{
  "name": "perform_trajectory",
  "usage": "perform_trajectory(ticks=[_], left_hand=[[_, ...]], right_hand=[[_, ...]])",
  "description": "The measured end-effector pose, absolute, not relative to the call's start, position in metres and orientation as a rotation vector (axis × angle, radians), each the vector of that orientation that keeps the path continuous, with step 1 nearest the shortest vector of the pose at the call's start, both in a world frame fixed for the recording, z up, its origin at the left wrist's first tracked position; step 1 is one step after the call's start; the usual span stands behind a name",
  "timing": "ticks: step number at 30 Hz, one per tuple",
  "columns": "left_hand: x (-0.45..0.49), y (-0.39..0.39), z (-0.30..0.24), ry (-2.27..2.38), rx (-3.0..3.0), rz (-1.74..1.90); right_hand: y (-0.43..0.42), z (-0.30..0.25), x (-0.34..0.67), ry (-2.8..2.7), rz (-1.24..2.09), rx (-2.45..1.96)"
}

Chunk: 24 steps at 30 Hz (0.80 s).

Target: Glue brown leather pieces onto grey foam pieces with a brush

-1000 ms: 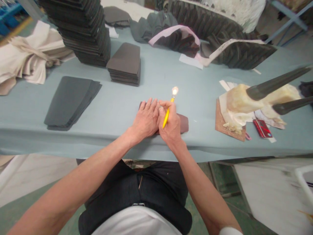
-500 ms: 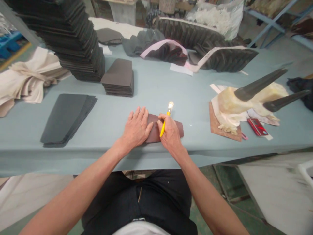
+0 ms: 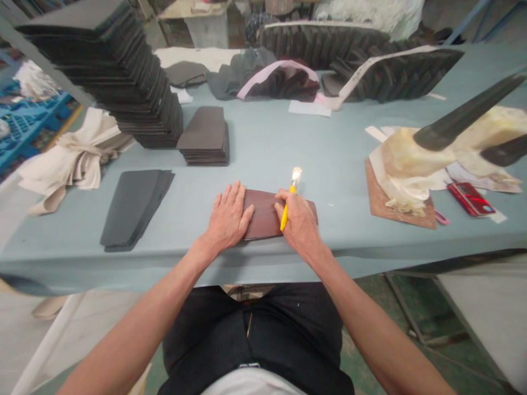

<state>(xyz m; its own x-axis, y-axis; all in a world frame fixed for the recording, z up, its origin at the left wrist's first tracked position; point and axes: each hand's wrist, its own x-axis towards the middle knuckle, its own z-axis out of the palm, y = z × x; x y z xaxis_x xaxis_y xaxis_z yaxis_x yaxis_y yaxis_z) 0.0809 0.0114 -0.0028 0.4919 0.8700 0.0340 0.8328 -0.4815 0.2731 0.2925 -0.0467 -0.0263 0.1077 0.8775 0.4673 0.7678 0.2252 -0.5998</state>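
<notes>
OK, brown piece (image 3: 263, 214) lies flat on table (image 3: 263, 156) nr front edge, right before the person, btwn both hands. L hand (image 3: 228, 216) is palm-down over its left end, fingers extended & slightly spread, thumb out on the piece; nothing gripped there. R hand (image 3: 302, 222) is at the piece's right end, fingers curled round yellow-handled brush (image 3: 293, 189), pale tip pointing away from the body, clear of the piece. Grey sheets (image 3: 132, 206) lie fanned to the left; short stack (image 3: 206, 129) is behind them, just beside tall stack (image 3: 132, 82). Cloth bundle (image 3: 78, 156) is far L. Over on R: crusted tub (image 3: 411, 164) w/ dark handle (image 3: 465, 118) on brown board (image 3: 379, 203), red case (image 3: 471, 198) nr it.
</notes>
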Motion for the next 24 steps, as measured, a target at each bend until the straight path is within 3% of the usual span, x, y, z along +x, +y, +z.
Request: perform_trajectory(ticks=[10,24], left_hand=[[0.064,0.024,-0.009,1.338,2.334,0.560],[0.057,0.012,0.002,1.423,2.152,0.709]], right_hand=[[-0.089,-0.026,0.352,-1.276,0.137,-1.715],[-0.096,-0.023,0.356,-1.124,0.506,-1.574]])
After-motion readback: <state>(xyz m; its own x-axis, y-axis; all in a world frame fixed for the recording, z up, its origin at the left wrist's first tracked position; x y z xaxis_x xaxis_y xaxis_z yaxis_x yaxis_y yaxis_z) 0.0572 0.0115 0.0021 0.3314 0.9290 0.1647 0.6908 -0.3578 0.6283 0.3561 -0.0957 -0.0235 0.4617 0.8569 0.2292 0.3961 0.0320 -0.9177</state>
